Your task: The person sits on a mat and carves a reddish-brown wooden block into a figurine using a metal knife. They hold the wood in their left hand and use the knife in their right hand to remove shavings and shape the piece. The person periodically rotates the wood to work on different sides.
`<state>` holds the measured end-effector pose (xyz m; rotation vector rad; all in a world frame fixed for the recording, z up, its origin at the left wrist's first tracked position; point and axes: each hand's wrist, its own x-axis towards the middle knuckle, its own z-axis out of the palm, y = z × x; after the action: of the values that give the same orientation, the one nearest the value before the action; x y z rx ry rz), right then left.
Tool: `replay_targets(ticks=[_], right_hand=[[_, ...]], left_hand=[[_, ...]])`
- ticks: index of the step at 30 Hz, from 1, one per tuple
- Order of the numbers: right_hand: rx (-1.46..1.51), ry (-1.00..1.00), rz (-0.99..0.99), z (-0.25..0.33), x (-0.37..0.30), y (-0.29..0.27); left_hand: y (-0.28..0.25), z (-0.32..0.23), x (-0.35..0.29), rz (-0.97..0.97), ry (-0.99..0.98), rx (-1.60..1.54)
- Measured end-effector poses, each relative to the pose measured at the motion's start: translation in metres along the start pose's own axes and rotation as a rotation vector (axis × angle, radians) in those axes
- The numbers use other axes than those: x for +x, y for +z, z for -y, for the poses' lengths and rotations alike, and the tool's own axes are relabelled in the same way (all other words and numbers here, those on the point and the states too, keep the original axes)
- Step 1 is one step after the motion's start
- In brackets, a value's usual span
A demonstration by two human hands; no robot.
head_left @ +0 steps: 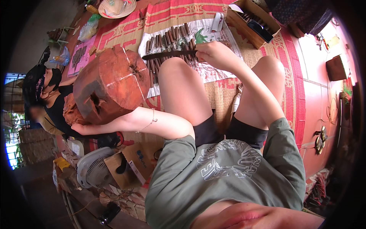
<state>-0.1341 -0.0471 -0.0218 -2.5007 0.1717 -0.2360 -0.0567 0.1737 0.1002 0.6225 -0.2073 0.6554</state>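
Observation:
A large reddish-brown block of log, cracked and marked with pale lines across its cut face, rests along my left forearm. My left hand supports its lower end, with most of the fingers hidden behind the wood. Over my knees, my right hand is closed round the end of a long, dark knife. The blade points left toward the log's face, and its tip looks close to the wood; whether they touch I cannot tell. Beneath the blade, several brown-handled tools lie in rows on a white printed cloth.
A co-worker in black sits close on the left, behind the log. An open box with more tools stands at the far right of the patterned mat. A fan and a cardboard box are near my left elbow.

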Motion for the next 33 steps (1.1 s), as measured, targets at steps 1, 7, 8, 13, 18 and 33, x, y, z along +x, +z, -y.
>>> replay_targets(ticks=[1,7,8,13,18,33], right_hand=[[0.026,-0.139,-0.024,0.006,-0.001,0.003],[-0.421,0.216,0.071,-0.037,0.016,0.013],[-0.467,0.272,0.091,-0.047,0.018,0.014],[-0.16,0.024,0.072,-0.017,0.019,-0.012],[-0.524,0.169,0.165,-0.031,0.024,0.001],[-0.043,0.172,0.052,-0.041,-0.002,-0.001]], left_hand=[[0.0,0.0,0.0,0.005,-0.004,0.004],[0.002,0.004,-0.004,0.028,-0.026,-0.008],[0.003,0.003,-0.004,0.024,-0.031,-0.006],[0.001,0.003,0.0,-0.003,-0.007,0.018],[0.001,0.009,-0.002,0.024,0.0,0.017],[0.01,0.017,-0.012,0.102,-0.159,-0.023]])
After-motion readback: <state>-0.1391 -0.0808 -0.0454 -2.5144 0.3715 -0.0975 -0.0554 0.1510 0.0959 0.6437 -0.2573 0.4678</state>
